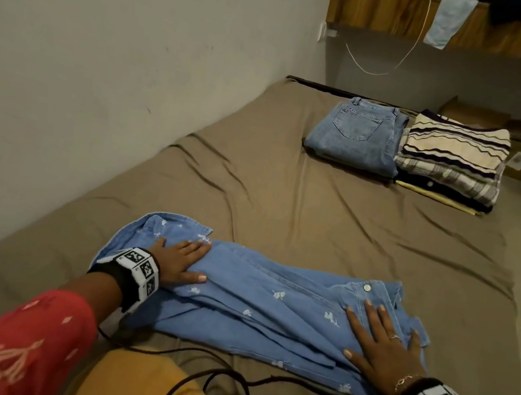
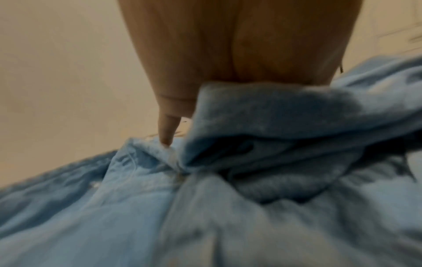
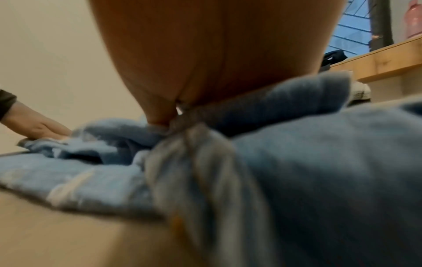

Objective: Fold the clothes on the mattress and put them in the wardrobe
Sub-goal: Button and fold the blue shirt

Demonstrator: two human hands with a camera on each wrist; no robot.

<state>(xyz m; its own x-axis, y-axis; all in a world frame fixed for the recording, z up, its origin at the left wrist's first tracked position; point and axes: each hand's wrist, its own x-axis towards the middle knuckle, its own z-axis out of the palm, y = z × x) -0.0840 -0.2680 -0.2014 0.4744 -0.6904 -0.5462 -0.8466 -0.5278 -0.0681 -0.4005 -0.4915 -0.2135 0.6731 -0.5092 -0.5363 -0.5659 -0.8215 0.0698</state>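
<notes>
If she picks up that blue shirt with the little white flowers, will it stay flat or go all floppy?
Probably floppy: the shirt already lies in soft folds and creases on the mattress. It would likely droop and unfold, since both flat hands, left and right, are pressing it down. It looks like thin denim, so likely light and not slippery.

blue denim shirt (image 1: pixel 267 306) | partly folded, flat | near mattress (image 1: pixel 285 208) edge
</notes>
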